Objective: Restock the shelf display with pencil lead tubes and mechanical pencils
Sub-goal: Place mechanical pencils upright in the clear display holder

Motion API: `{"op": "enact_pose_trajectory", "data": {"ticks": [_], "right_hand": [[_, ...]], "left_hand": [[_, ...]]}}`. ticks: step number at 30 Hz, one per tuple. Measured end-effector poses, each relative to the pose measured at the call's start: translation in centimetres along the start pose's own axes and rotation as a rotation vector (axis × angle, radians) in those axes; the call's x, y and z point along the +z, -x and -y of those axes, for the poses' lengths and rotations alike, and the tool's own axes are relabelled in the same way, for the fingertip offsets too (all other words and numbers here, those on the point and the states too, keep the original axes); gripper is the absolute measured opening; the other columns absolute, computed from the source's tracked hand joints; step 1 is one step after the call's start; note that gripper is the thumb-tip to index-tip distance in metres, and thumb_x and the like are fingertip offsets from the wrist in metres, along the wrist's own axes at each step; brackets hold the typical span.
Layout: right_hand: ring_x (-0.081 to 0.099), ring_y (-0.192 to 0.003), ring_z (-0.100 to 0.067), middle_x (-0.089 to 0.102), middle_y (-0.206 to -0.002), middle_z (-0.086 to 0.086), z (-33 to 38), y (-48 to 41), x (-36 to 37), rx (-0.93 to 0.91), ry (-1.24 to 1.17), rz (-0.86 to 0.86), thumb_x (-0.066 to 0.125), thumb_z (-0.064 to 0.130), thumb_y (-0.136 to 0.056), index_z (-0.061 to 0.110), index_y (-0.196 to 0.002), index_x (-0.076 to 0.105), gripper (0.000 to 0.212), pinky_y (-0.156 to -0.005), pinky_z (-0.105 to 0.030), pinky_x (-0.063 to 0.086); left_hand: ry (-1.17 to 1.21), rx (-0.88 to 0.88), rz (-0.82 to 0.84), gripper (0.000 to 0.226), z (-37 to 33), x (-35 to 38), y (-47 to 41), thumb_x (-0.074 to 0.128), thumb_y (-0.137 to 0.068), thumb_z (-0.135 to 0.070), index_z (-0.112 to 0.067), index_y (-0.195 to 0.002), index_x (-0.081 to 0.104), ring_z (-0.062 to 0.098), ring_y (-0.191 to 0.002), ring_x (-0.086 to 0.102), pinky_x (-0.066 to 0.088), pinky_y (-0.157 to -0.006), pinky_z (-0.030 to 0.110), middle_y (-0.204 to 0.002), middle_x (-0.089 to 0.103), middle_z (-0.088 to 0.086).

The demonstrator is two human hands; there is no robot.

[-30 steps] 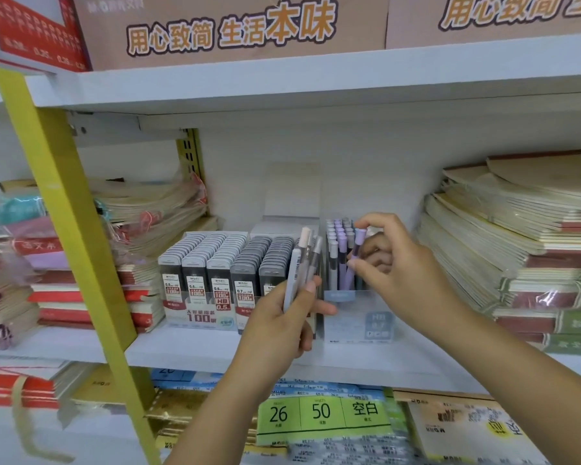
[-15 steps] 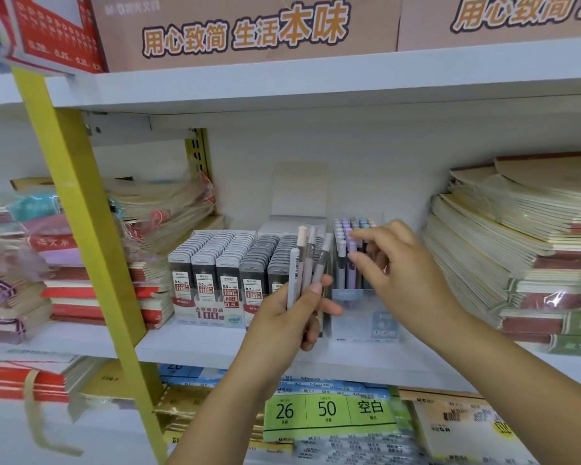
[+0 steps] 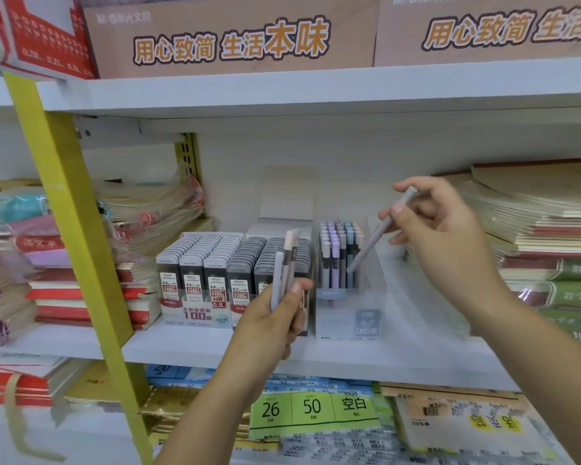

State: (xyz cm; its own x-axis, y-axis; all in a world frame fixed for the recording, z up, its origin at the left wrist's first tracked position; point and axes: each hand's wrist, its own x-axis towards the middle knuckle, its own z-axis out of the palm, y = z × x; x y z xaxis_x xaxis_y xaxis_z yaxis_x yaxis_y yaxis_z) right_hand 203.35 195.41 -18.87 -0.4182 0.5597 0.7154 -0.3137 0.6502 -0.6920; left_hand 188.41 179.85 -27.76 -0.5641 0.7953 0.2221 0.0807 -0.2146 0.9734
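Observation:
On the middle shelf [image 3: 188,347] stands a display box of pencil lead tubes [image 3: 215,263], grey-topped in tight rows. Right of it is a clear pencil box [image 3: 346,317] with purple, blue and grey mechanical pencils [image 3: 336,250] upright inside. My left hand [image 3: 275,317] grips a small bunch of pale pencils [image 3: 284,263] upright in front of the two boxes. My right hand [image 3: 446,229] pinches one grey pencil [image 3: 379,233] slanted, tip down, just above the right side of the clear box.
Stacks of notebooks [image 3: 544,229] fill the shelf to the right, wrapped stacks [image 3: 141,209] and red books [image 3: 57,297] to the left. A yellow upright [image 3: 67,229] crosses the left side. Paper packs [image 3: 316,411] lie on the shelf below, brown cartons [image 3: 232,35] above.
My right hand has drawn back up and to the right from the clear box and now holds a grey pencil. One pencil fewer shows in my left hand's bunch.

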Motion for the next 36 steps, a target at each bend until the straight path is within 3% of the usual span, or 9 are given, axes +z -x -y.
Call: {"op": "enact_pose_trajectory", "data": {"ticks": [6,12,18,21,24,27,30,33,36], "right_hand": [[0.067,-0.089,0.0,0.07,-0.092,0.013,-2.6,0.7,1.1,0.055,0.349,0.191,0.065,0.02,-0.091,0.032,-0.105,0.063,0.019,-0.083,-0.034,0.058],[0.068,-0.082,-0.004,0.069,-0.084,0.01,-3.3,0.9,1.6,0.019,0.401,0.232,0.066,0.024,-0.088,0.036,-0.102,0.06,0.019,-0.079,-0.038,0.059],[0.065,-0.071,-0.005,0.065,-0.075,0.01,-4.0,0.2,2.3,-0.05,0.517,0.243,0.07,0.025,-0.087,0.043,-0.098,0.044,0.034,-0.068,-0.029,0.057],[0.058,-0.074,-0.008,0.058,-0.082,0.012,-4.5,0.2,2.8,-0.176,0.662,0.265,0.073,0.022,-0.085,0.025,-0.098,0.057,0.02,-0.064,-0.02,0.044],[0.046,-0.075,-0.007,0.046,-0.092,0.008,-4.2,0.4,3.2,-0.203,0.754,0.254,0.07,0.018,-0.086,0.014,-0.103,0.064,0.018,-0.066,-0.02,0.035],[0.049,-0.077,0.001,0.048,-0.097,0.012,-3.3,1.4,3.4,-0.118,0.615,0.158,0.06,0.025,-0.093,0.026,-0.11,0.06,0.017,-0.067,-0.011,0.037],[0.061,-0.085,0.002,0.067,-0.094,0.013,-1.6,2.6,4.0,0.138,0.158,0.19,0.057,0.033,-0.094,0.039,-0.117,0.058,0.024,-0.074,-0.016,0.049],[0.068,-0.085,-0.012,0.075,-0.092,0.006,-0.7,2.8,4.3,0.224,-0.051,0.28,0.058,0.018,-0.095,0.032,-0.119,0.06,0.028,-0.072,-0.023,0.053],[0.071,-0.078,-0.017,0.075,-0.088,0.001,0.2,2.1,3.2,0.163,-0.116,0.114,0.058,0.012,-0.094,0.028,-0.106,0.061,0.021,-0.062,-0.021,0.055]], "left_hand": [[0.043,-0.042,-0.01,0.023,0.3,0.3,0.0,0.05,-0.102,-0.039,-0.042,-0.093,0.071,0.005,-0.043,0.034,0.028,-0.04,0.018,-0.064,0.054,-0.006],[0.036,-0.036,-0.021,0.03,0.4,0.1,0.0,0.046,-0.105,-0.032,-0.043,-0.093,0.072,0.007,-0.047,0.035,0.028,-0.042,0.019,-0.066,0.059,-0.004],[0.053,-0.012,-0.015,0.018,0.4,0.0,0.0,0.051,-0.103,-0.034,-0.033,-0.11,0.068,0.007,-0.048,0.037,0.031,-0.043,0.018,-0.073,0.068,-0.001],[0.056,-0.012,0.001,0.017,0.3,-0.2,0.2,0.054,-0.101,-0.034,-0.022,-0.108,0.064,0.007,-0.049,0.038,0.032,-0.044,0.018,-0.077,0.07,0.0],[0.087,-0.012,0.013,0.016,0.1,-0.3,0.4,0.056,-0.099,-0.035,-0.027,-0.103,0.069,0.007,-0.05,0.04,0.033,-0.044,0.018,-0.079,0.071,0.001],[0.104,0.002,0.044,0.017,-0.2,-0.1,0.5,0.057,-0.095,-0.038,-0.035,-0.095,0.074,0.006,-0.049,0.041,0.032,-0.043,0.017,-0.078,0.07,0.0],[0.105,0.01,0.093,0.018,-0.3,0.3,0.4,0.057,-0.097,-0.036,-0.03,-0.099,0.074,0.006,-0.05,0.041,0.031,-0.043,0.016,-0.078,0.07,0.001],[0.094,0.0,0.115,0.019,-0.1,0.9,0.5,0.057,-0.098,-0.036,-0.031,-0.101,0.074,0.007,-0.051,0.041,0.03,-0.043,0.017,-0.08,0.071,0.002],[0.06,0.009,0.076,0.025,-0.1,1.0,0.7,0.058,-0.089,-0.05,-0.036,-0.105,0.072,0.005,-0.052,0.044,0.031,-0.043,0.017,-0.087,0.074,0.001]]}}
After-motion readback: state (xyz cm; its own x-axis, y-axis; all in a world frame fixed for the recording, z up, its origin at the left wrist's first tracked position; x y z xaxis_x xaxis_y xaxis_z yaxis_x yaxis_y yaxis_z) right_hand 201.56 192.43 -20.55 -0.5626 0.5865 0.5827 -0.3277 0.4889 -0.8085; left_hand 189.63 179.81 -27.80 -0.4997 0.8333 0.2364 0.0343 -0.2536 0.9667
